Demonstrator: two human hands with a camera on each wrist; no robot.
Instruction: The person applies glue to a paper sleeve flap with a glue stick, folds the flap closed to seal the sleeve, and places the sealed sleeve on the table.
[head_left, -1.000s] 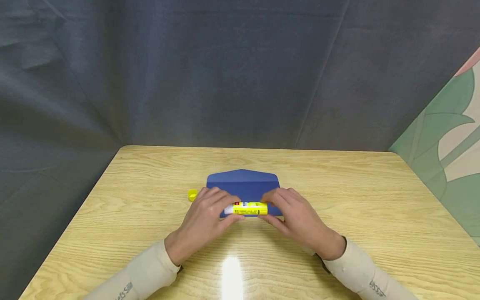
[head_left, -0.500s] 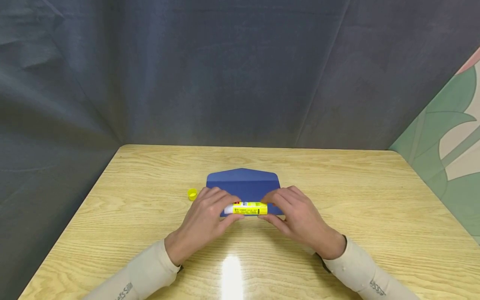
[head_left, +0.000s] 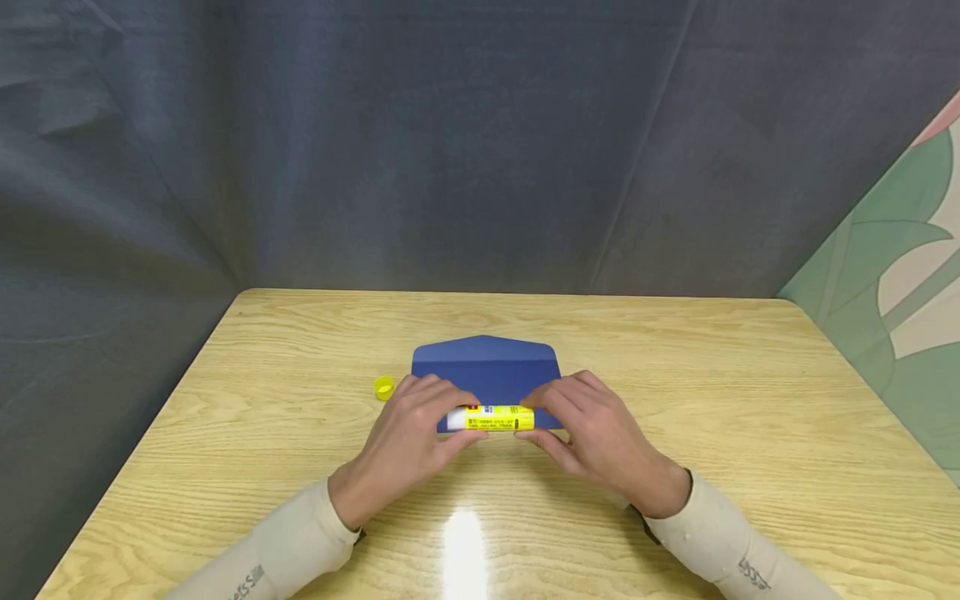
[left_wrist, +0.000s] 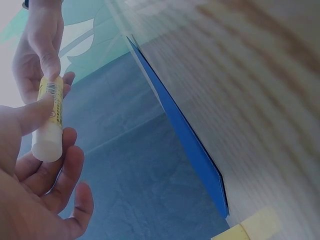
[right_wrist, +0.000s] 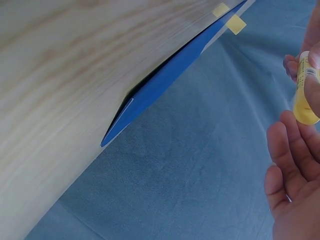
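A yellow glue stick (head_left: pixel 498 417) with a white end lies level between the two hands, above the near part of a blue envelope (head_left: pixel 483 375). The left hand (head_left: pixel 408 429) pinches it near the white end (left_wrist: pixel 47 145), thumb on one side and fingers on the other. At the yellow end, the right hand (head_left: pixel 600 429) pinches it between thumb and fingers; the right wrist view shows that yellow end (right_wrist: pixel 305 112). The envelope lies on the table with its pointed flap spread away from the person, its near part partly hidden by the hands.
A small yellow cap (head_left: pixel 384 388) rests on the wooden table (head_left: pixel 300 350) just left of the envelope. Dark cloth (head_left: pixel 450 167) hangs behind and left of the table. A wall with a painted leaf pattern (head_left: pixel 900 292) stands at the right.
Almost nothing differs: both hands keep their hold on the glue stick in the same place, while the printed label looks turned very slightly. The cap and envelope have stayed put.
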